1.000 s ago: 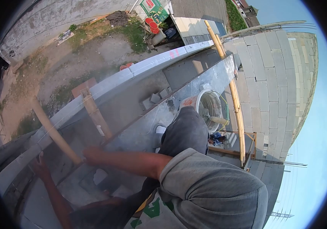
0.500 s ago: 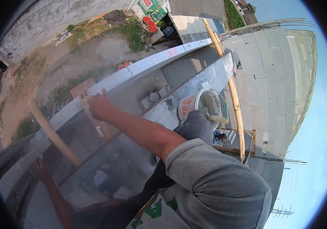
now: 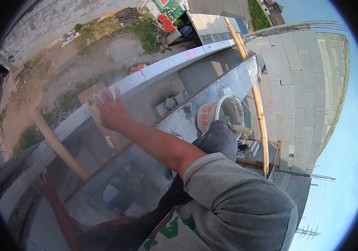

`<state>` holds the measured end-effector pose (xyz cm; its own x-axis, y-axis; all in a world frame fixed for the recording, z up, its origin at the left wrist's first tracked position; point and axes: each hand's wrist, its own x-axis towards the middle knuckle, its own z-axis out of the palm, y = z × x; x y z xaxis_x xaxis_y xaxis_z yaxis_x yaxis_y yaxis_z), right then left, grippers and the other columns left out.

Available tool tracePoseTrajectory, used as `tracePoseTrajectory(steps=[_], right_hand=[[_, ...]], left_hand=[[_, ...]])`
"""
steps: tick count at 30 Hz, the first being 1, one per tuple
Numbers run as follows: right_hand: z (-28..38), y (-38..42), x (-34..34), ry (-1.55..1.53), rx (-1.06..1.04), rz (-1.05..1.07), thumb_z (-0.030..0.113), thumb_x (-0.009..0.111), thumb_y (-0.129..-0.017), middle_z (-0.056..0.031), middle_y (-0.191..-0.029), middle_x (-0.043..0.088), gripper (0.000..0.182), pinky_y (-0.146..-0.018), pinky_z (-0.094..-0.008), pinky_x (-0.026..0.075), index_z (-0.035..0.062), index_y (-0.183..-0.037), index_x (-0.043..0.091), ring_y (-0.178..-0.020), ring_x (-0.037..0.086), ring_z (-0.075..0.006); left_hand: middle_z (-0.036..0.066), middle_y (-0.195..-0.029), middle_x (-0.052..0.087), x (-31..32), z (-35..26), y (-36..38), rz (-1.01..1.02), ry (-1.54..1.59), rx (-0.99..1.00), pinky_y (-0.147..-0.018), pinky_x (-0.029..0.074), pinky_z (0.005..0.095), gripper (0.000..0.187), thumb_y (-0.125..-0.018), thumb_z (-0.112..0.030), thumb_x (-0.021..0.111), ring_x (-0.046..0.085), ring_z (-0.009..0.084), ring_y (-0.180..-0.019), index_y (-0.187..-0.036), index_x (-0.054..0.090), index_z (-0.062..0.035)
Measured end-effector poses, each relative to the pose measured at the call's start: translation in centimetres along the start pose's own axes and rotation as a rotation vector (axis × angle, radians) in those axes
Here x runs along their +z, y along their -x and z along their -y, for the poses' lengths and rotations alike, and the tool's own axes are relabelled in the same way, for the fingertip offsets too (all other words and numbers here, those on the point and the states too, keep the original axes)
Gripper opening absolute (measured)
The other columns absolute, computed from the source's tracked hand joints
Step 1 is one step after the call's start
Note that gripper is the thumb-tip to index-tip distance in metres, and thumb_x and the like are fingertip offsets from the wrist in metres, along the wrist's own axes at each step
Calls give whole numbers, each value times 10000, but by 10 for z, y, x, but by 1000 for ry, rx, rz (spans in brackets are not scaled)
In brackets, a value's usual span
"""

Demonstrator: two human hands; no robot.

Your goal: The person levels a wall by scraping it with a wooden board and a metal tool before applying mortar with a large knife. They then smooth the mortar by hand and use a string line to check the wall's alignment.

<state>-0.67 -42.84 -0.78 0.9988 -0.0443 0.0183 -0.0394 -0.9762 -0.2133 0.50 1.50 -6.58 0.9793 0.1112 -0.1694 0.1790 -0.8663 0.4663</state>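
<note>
My right hand point(image 3: 111, 109) reaches over the pale block wall point(image 3: 131, 85), fingers apart at its top edge. Just beside these fingers is the upper end of an upright wooden piece point(image 3: 103, 129). A thin string point(image 3: 68, 133) runs along the wall from near that hand. Farther down the same wall, in hazy shade, my left hand point(image 3: 46, 187) lies against the inner edge with its fingers stretched out. Close to my knee, a mortar-smeared bucket point(image 3: 206, 115) stands on the platform point(image 3: 174, 129). A tool handle point(image 3: 240, 129) sticks out over its rim.
A bamboo pole point(image 3: 59, 142) slants beneath the wall on the left. More bamboo poles point(image 3: 259, 111) rise past the platform's far end. Several grey block pieces point(image 3: 169, 103) lie between wall and platform. Beyond the wall is a drop to the dirt yard point(image 3: 116, 52). A tall block wall point(image 3: 298, 88) stands at right.
My right hand has shifted slightly right and up, and its fingers have spread from a pinch at the wooden piece's top. My left hand stays at the wall.
</note>
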Motion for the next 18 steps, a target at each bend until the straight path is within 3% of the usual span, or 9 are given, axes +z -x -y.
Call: tracePoseTrajectory(steps=[6,12,13,15,18], right_hand=[[1,5,6,34,93,234,200,549,-840,-185,-1327,463,499,-1129,-605,94,22,-1304,498,-1349,324,-335],[-4,15,5,17,97,326,204,568,-827,-184,-1329,462,534,-1135,-605,79,27,-1324,486,-1350,324,-339],[-3,15,7,15,97,324,204,568,-827,-184,-1329,462,534,-1135,-605,79,27,-1324,486,-1350,324,-339],[-2,15,11,63,50,126,196,576,-817,-196,-1327,458,549,-1131,-604,92,23,-1329,480,-1354,317,-343],[2,6,5,31,29,122,180,583,-810,-224,-1396,414,596,-1139,-619,62,12,-1365,447,-1403,266,-373]], left_hand=[[230,-1292,561,0,4,-4,17,-8,-19,-1017,380,395,611,-929,-439,600,522,358,-1201,-1295,520,44],[244,-1306,548,6,8,-3,-87,-38,73,-1026,376,396,649,-928,-482,580,514,369,-1214,-1310,511,39],[249,-1315,540,5,7,-3,-62,-56,48,-1033,372,395,663,-926,-484,581,510,374,-1220,-1323,500,42],[254,-1324,532,4,7,-4,-39,-73,24,-1040,367,394,677,-924,-485,582,505,378,-1226,-1335,488,45],[260,-1338,520,7,12,-5,-87,-145,89,-1051,359,395,695,-927,-487,575,497,380,-1240,-1346,473,58]])
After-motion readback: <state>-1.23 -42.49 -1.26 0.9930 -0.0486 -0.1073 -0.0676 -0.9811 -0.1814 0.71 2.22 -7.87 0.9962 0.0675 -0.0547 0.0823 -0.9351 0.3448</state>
